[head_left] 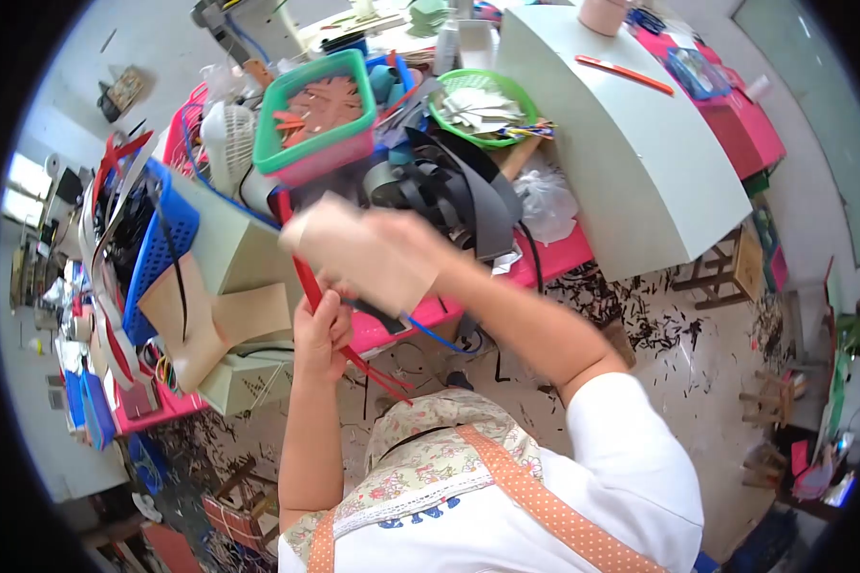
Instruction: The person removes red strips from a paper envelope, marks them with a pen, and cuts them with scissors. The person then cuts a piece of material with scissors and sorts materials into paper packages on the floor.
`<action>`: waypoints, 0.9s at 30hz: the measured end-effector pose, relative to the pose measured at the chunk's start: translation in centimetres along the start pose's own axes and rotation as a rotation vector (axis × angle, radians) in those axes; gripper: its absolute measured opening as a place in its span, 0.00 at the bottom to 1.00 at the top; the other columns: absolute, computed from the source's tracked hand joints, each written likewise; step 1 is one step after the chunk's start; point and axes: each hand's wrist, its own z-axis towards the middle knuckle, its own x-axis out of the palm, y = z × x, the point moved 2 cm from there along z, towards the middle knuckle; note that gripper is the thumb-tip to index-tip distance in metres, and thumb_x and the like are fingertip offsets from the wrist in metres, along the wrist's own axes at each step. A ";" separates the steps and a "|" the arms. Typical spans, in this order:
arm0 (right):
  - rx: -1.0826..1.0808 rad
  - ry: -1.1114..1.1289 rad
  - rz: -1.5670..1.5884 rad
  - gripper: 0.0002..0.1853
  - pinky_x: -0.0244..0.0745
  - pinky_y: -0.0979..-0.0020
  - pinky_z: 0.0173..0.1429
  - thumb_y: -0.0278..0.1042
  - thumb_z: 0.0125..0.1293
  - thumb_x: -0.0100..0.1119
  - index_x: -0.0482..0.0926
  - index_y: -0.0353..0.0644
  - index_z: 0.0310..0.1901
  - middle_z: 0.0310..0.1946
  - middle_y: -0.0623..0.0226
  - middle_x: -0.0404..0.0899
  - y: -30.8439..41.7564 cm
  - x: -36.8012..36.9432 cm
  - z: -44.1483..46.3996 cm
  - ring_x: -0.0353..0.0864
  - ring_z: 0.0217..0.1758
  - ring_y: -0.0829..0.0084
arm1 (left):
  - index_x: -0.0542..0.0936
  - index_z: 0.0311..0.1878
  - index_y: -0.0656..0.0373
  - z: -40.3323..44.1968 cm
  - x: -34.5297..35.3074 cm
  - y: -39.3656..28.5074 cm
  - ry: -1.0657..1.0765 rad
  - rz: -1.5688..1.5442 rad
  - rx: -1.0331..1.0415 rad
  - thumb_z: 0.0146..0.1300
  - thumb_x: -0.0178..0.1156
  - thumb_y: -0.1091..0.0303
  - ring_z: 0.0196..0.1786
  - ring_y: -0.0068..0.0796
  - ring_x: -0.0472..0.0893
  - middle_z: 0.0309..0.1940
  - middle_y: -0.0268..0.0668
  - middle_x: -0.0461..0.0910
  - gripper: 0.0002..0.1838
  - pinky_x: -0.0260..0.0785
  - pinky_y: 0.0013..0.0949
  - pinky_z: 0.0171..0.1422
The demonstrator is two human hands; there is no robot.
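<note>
My left hand (323, 329) is closed round a long red strip (306, 279), whose thin ends hang down toward the apron. Just above it, my right hand (406, 239) grips a flat beige piece (354, 253) that looks like leather or card. Motion blurs both the piece and the right hand's fingers. The beige piece covers part of the pink table and a dark strip behind it. Beyond the hands stands a green-rimmed tub (358, 129) full of small brownish-pink pieces. Dark coiled strips (425, 186) lie to its right.
A blue basket (167, 244) of strips stands at left, near another beige sheet (244, 315). At the back are a white fan (227, 143) and a green basket (516, 91) of pale scraps. A large pale panel (621, 134) rises at right. Dark offcuts litter the floor (631, 368).
</note>
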 end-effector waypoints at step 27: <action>-0.085 -0.966 -0.524 0.28 0.76 0.73 0.23 0.57 0.61 0.59 0.75 0.37 0.47 0.33 0.53 0.83 12.5 -27.6 3.7 0.83 0.26 0.68 | 0.80 0.51 0.64 2.2 -9.8 10.3 -0.252 0.559 0.085 0.57 0.66 0.73 0.41 0.19 0.76 0.37 0.30 0.79 0.17 0.67 0.25 0.49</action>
